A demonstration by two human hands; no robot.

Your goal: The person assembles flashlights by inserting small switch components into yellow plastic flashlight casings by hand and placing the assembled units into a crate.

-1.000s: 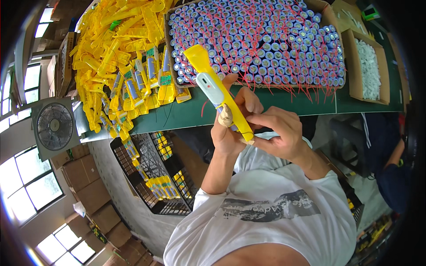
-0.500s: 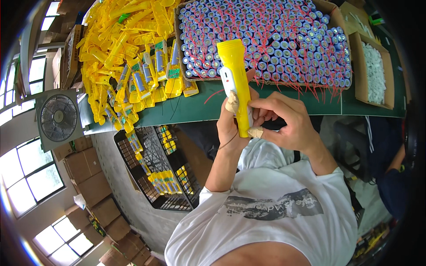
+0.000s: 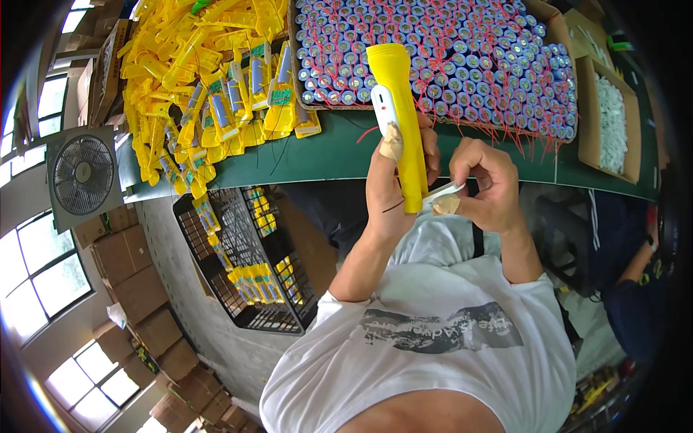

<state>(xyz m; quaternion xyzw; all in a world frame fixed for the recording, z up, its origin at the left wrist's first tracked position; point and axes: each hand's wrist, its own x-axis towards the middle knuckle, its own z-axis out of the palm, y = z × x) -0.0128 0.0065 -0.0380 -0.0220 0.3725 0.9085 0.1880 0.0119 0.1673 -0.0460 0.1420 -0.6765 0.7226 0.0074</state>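
Beyond the fingers lay a wide tray of blue battery cells [image 3: 469, 50] and a heap of yellow casings [image 3: 195, 79]. The left hand [image 3: 390, 187] was closed around the upright yellow flashlight [image 3: 401, 123], thumb on its white switch strip. The right hand [image 3: 484, 184], curled beside it, pinched a small white piece [image 3: 442, 193] against the flashlight's lower end.

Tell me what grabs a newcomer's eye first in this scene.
The yellow flashlight stands out first, held upright at centre in the left hand, while the right hand pinches a small white part at its lower end. Behind it on the green table sits a box of blue cylindrical cells with red wires, and to the left a heap of yellow casings.
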